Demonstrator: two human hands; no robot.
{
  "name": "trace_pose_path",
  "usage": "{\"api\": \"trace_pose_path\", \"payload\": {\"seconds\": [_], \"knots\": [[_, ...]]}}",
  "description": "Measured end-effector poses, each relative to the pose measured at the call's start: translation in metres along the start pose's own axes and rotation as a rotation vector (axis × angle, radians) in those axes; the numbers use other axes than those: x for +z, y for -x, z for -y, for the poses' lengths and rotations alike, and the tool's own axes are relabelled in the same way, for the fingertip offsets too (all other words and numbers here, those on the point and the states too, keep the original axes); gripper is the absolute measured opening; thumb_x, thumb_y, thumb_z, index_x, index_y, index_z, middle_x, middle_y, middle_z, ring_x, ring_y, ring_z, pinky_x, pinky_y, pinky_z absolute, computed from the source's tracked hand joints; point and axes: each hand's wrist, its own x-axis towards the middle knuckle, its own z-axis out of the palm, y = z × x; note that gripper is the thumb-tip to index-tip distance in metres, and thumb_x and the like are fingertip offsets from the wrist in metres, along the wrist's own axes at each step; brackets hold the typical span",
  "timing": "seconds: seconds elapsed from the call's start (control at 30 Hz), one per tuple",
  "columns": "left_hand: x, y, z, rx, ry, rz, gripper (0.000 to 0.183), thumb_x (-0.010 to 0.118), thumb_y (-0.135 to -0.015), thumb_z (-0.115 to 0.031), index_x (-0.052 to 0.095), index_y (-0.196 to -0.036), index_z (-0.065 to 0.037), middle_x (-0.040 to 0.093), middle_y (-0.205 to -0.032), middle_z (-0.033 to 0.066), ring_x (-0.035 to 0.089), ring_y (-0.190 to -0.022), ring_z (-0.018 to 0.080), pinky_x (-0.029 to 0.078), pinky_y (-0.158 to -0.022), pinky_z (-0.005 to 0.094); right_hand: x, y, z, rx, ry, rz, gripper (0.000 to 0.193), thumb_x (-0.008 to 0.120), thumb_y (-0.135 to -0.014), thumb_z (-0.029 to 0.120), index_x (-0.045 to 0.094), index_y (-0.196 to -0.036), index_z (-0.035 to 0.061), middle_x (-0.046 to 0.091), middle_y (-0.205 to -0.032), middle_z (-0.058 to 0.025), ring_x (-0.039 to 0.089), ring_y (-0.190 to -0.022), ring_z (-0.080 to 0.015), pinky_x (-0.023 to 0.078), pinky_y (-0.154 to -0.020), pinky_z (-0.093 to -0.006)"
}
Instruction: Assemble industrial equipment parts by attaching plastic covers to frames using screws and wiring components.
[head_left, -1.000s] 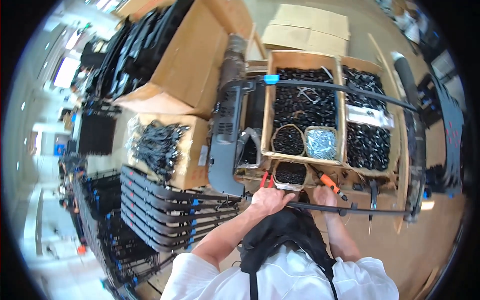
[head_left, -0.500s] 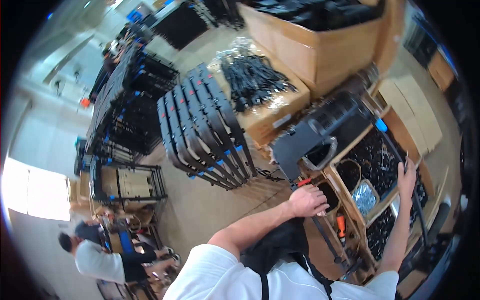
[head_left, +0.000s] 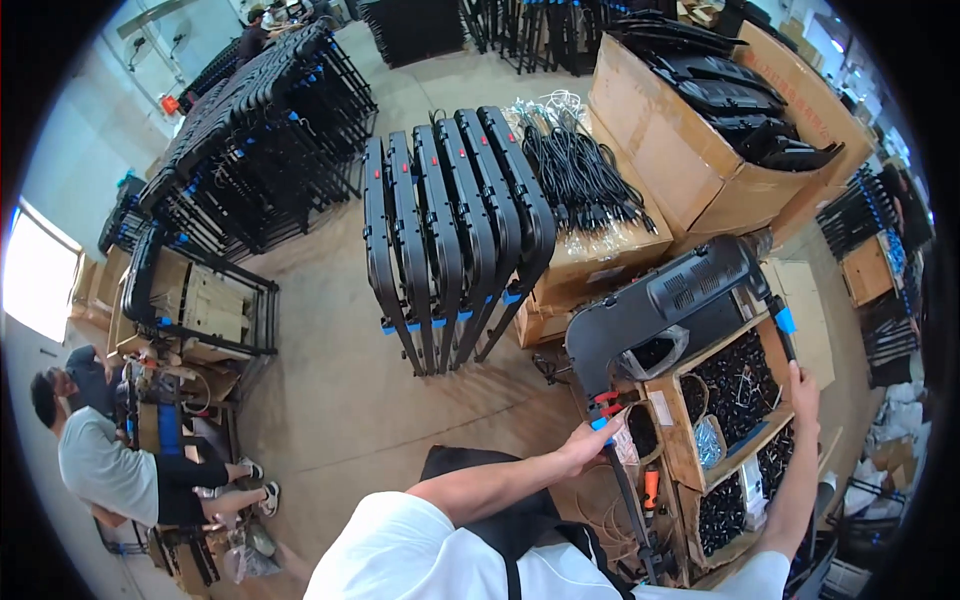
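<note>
A black U-shaped frame (head_left: 597, 345) with a vented plastic cover (head_left: 700, 284) stretches in front of me, over the near parts box. My left hand (head_left: 590, 446) is closed around its left leg, just below a red clip (head_left: 605, 404) and against a blue piece. On the other side my right hand (head_left: 804, 396) grips the right leg, below a blue sleeve (head_left: 785, 320). An orange-handled screwdriver (head_left: 651, 489) stands beside the left leg.
A wooden compartment box (head_left: 683, 440) holds many small black parts and a bag of silvery ones. Several similar frames (head_left: 440, 220) stand at centre. Black cables (head_left: 585, 175) lie on a carton beside a large box (head_left: 660, 140) of black covers. Another person (head_left: 125, 470) sits at left.
My view has turned, and the standing frames and cartons appear further right. The left hand's hold now shows beside the blue piece. Both hands remain on the frame's legs.
</note>
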Motion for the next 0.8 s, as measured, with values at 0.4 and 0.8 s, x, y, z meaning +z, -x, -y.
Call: {"api": "trace_pose_path", "payload": {"seconds": [0.4, 0.8], "knots": [[-0.186, 0.21, -0.165, 0.678, 0.151, 0.081, 0.02, 0.069, -0.101, -0.022, 0.063, -0.112, -0.006, 0.073, -0.095, 0.0049, 0.07, -0.086, 0.0138, 0.056, -0.076, 0.0306, -0.298, 0.221, 0.346, -0.018, -0.003, -0.483, 0.049, 0.047, -0.113, 0.048, 0.068, -0.118, 0.0045, 0.039, -0.073, 0.006, 0.034, -0.065, -0.0044, 0.025, -0.057, -0.0263], [-0.517, 0.268, -0.348, 0.95, -0.219, -0.476, 0.032, 0.072, -0.097, -0.021, 0.069, -0.118, 0.003, 0.077, -0.096, 0.0062, 0.069, -0.087, 0.012, 0.055, -0.08, 0.0291, -0.016, 0.373, 0.61, -0.106, -0.462, 0.358, 0.021, 0.07, -0.096, 0.015, 0.07, -0.113, 0.0043, 0.067, -0.094, -0.0046, 0.064, -0.087, -0.0161, 0.054, -0.081, -0.0346]]}}
